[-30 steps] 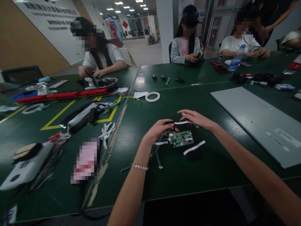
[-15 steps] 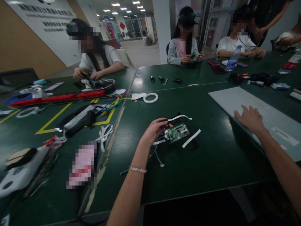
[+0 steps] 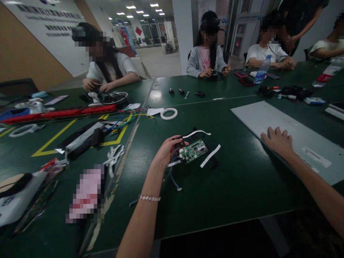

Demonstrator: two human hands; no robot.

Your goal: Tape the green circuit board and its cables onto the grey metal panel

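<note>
The right hand (image 3: 279,143) has left the white strip (image 3: 199,132) for the grey panel (image 3: 255,114) at three o'clock, grip spread, empty; the left hand (image 3: 168,148) stays closed on the strip's black end, at the circuit board's (image 3: 193,151) ten o'clock.

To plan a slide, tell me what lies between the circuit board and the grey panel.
The head view shows a white strip and a dark piece near the board, then bare green tabletop.

Panel (image 3: 292,138) right of circuit board (image 3: 194,151), tape roll (image 3: 169,114) behind
</note>
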